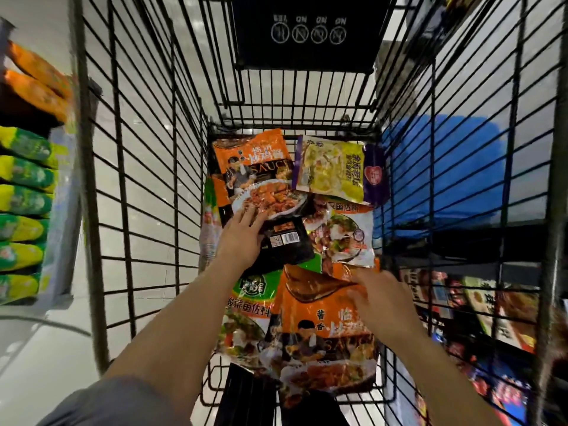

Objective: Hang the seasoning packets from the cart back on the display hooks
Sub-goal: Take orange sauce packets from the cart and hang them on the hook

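Several seasoning packets lie in the bottom of a black wire cart (144,167). My left hand (241,238) reaches down with fingers spread and touches the lower edge of an orange sauce packet (255,173), beside a black packet (285,241). My right hand (378,298) grips the top of a nearer orange sauce packet (319,336), which is lifted and tilted toward me. A yellow and purple packet (335,169) lies at the far right. A white packet showing a fish dish (344,232) sits below it. A green-topped packet (249,305) lies at the near left.
Shelves of green and yellow packets (21,204) and orange packets (33,84) stand to the left of the cart. On the right, outside the wire wall, are a blue object (445,170) and a shelf of dark packaged goods (479,309). A black sign panel (307,32) hangs at the cart's far end.
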Action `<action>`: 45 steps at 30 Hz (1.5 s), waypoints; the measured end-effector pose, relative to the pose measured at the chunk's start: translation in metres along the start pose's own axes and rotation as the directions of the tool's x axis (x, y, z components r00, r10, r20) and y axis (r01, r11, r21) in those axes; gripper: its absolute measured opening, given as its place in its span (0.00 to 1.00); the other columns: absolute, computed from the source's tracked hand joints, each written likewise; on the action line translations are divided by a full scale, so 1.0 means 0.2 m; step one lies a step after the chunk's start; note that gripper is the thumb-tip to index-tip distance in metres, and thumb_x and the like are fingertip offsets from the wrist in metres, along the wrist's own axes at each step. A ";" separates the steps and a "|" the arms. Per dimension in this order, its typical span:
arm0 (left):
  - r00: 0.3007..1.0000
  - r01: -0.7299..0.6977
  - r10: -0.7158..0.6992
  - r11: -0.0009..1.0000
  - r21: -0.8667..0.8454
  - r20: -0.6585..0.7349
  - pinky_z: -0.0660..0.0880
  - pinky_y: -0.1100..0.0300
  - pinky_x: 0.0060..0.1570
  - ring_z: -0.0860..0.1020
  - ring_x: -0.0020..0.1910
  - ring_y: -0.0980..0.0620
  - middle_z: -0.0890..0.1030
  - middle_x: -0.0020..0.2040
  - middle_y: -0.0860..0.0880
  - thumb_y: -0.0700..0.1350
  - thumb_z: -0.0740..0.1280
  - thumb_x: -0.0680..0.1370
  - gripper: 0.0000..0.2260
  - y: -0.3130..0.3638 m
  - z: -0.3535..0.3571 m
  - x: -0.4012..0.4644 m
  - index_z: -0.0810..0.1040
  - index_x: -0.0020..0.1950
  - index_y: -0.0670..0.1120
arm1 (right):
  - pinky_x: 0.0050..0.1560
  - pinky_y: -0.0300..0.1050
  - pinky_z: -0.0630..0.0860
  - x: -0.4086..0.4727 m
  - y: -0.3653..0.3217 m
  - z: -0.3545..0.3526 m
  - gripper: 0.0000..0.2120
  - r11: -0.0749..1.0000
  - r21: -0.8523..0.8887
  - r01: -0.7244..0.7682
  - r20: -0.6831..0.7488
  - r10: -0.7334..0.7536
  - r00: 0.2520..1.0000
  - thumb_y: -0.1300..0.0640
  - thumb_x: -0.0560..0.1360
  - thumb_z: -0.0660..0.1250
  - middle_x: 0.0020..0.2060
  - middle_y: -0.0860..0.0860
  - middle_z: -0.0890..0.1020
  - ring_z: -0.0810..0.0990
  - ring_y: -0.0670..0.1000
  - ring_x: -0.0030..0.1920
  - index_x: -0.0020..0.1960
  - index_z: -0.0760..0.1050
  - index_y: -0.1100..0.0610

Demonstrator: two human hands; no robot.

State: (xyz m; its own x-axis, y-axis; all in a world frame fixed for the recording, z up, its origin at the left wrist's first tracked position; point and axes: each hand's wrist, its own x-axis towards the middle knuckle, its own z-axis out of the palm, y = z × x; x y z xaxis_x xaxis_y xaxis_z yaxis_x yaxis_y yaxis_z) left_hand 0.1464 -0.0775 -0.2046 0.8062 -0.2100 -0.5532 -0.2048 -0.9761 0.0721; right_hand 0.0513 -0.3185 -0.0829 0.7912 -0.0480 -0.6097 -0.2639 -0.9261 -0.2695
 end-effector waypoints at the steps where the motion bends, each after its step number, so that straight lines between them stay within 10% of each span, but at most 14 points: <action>1: 1.000 0.002 -0.002 1.000 0.002 -0.026 0.53 0.50 0.72 0.48 0.76 0.46 0.48 0.78 0.48 0.46 0.55 0.82 0.26 0.00 -0.01 0.00 0.46 0.77 0.53 | 0.58 0.51 0.67 0.00 0.00 0.01 0.07 1.000 -0.011 0.009 0.003 -0.009 1.000 0.50 0.78 0.60 0.50 0.44 0.78 0.72 0.50 0.56 0.55 0.73 0.46; 17: 0.995 -0.079 0.088 0.979 0.188 -0.037 0.77 0.48 0.49 0.70 0.65 0.41 0.69 0.68 0.41 0.34 0.62 0.75 0.27 0.03 -0.14 0.04 0.57 0.72 0.42 | 0.52 0.49 0.68 0.08 0.07 0.04 0.08 0.997 0.065 0.032 0.017 -0.033 0.999 0.53 0.79 0.58 0.49 0.49 0.79 0.71 0.53 0.56 0.55 0.74 0.48; 24: 0.999 -0.024 0.023 1.000 -0.007 -0.027 0.71 0.50 0.62 0.53 0.75 0.44 0.52 0.77 0.46 0.31 0.59 0.75 0.31 0.10 0.02 -0.29 0.53 0.76 0.47 | 0.54 0.51 0.71 -0.03 0.04 0.02 0.07 0.998 0.053 0.037 -0.076 -0.033 0.997 0.53 0.78 0.60 0.48 0.49 0.79 0.74 0.54 0.54 0.53 0.75 0.51; 28: 0.988 -0.073 0.061 0.994 -0.079 -0.141 0.81 0.52 0.38 0.63 0.72 0.41 0.60 0.74 0.44 0.32 0.74 0.60 0.40 0.07 0.19 -0.47 0.65 0.69 0.46 | 0.53 0.49 0.70 -0.10 0.03 0.01 0.07 0.996 0.055 0.067 -0.136 -0.059 0.989 0.55 0.77 0.61 0.46 0.48 0.79 0.74 0.52 0.52 0.53 0.76 0.50; 31: 0.994 -0.054 0.046 0.996 -0.076 -0.101 0.76 0.49 0.54 0.46 0.76 0.43 0.42 0.77 0.48 0.34 0.70 0.68 0.45 0.08 0.21 -0.47 0.48 0.76 0.53 | 0.54 0.50 0.71 -0.09 0.04 0.02 0.07 0.994 0.086 0.070 -0.131 -0.058 0.990 0.55 0.77 0.62 0.41 0.43 0.73 0.74 0.52 0.52 0.53 0.76 0.49; 36: 0.999 -0.050 0.049 0.995 0.089 0.009 0.68 0.51 0.64 0.46 0.75 0.43 0.43 0.78 0.49 0.33 0.65 0.73 0.44 0.06 0.09 -0.36 0.38 0.76 0.53 | 0.54 0.52 0.71 -0.08 0.06 0.05 0.07 0.993 0.074 0.088 -0.127 -0.078 0.989 0.56 0.77 0.62 0.38 0.40 0.68 0.73 0.53 0.52 0.53 0.76 0.49; 45: 0.990 -0.138 0.139 0.988 0.065 -0.006 0.73 0.51 0.60 0.50 0.75 0.42 0.49 0.77 0.45 0.29 0.64 0.72 0.36 0.02 0.05 -0.34 0.54 0.75 0.46 | 0.49 0.52 0.72 -0.13 0.06 0.06 0.04 0.993 0.073 0.089 -0.184 -0.075 0.980 0.56 0.76 0.63 0.40 0.47 0.77 0.74 0.53 0.48 0.49 0.76 0.52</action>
State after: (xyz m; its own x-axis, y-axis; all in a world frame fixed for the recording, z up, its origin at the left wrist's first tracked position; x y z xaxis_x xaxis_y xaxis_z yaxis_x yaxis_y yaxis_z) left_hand 0.0850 -0.0665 -0.1750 0.7732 -0.3437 -0.5329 -0.3496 -0.9322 0.0940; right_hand 0.0209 -0.3245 -0.0785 0.8965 -0.0464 -0.4407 -0.2314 -0.8971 -0.3763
